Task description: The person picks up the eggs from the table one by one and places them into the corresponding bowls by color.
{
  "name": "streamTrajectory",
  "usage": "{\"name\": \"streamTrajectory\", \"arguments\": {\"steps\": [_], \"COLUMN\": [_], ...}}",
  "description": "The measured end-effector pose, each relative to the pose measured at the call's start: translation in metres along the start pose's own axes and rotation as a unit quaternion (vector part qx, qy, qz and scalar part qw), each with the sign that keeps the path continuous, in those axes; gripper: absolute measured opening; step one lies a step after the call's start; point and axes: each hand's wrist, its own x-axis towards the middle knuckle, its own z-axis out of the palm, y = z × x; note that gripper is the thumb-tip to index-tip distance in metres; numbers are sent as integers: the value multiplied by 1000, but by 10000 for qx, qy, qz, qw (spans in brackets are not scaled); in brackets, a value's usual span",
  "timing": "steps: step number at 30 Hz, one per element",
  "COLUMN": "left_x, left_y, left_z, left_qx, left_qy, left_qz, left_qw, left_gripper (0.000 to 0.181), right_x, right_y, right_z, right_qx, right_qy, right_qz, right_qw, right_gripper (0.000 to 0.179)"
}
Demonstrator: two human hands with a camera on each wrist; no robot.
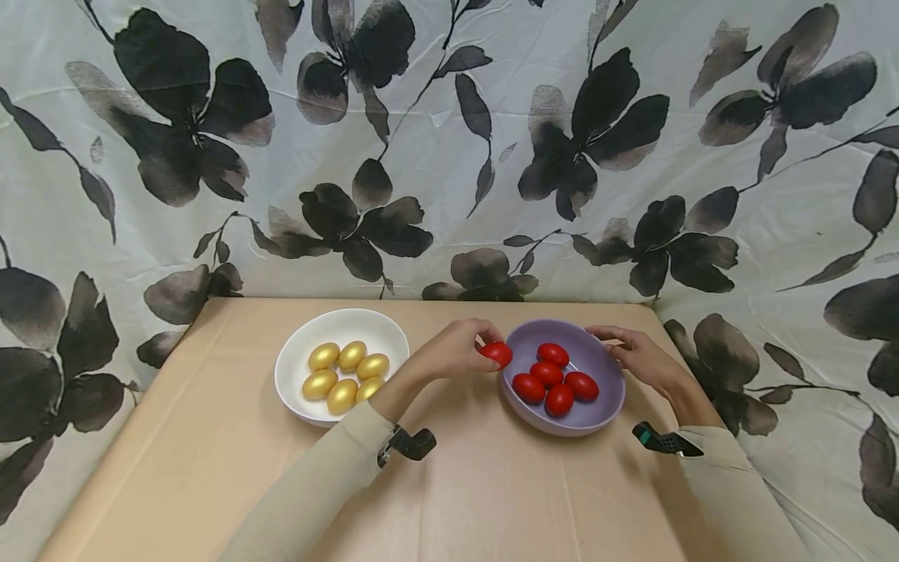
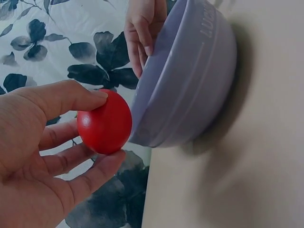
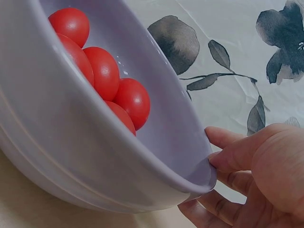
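My left hand [image 1: 455, 351] pinches a red egg [image 1: 497, 355] between thumb and fingers, just outside the left rim of a purple bowl [image 1: 598, 361]. In the left wrist view the held egg [image 2: 105, 122] is near the bowl's wall [image 2: 190, 90], with the thumb on top and fingers beneath. Several red eggs [image 1: 546, 374] lie inside the purple bowl. At the bowl's right edge, my right hand [image 1: 644, 361] grips the rim; the right wrist view has its thumb [image 3: 232, 154] on the rim and fingers around the outside.
To the left stands a white bowl [image 1: 385, 332] holding several gold eggs [image 1: 342, 396], partly hidden by my left forearm. Both bowls rest on a light tan table [image 1: 492, 499]. A floral-patterned cloth [image 1: 449, 140] hangs behind the table.
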Motion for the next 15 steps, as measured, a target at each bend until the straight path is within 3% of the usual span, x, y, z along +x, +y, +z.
{"name": "streamTrajectory", "arguments": {"steps": [15], "left_x": [15], "left_y": [18], "left_z": [9], "left_qx": [90], "left_qy": [-93], "left_qz": [207], "left_qw": [9997], "left_gripper": [34], "right_x": [0], "right_y": [0], "right_z": [0], "right_qx": [-69], "right_qy": [8], "right_qz": [-22], "right_qw": [10000], "right_gripper": [44]}}
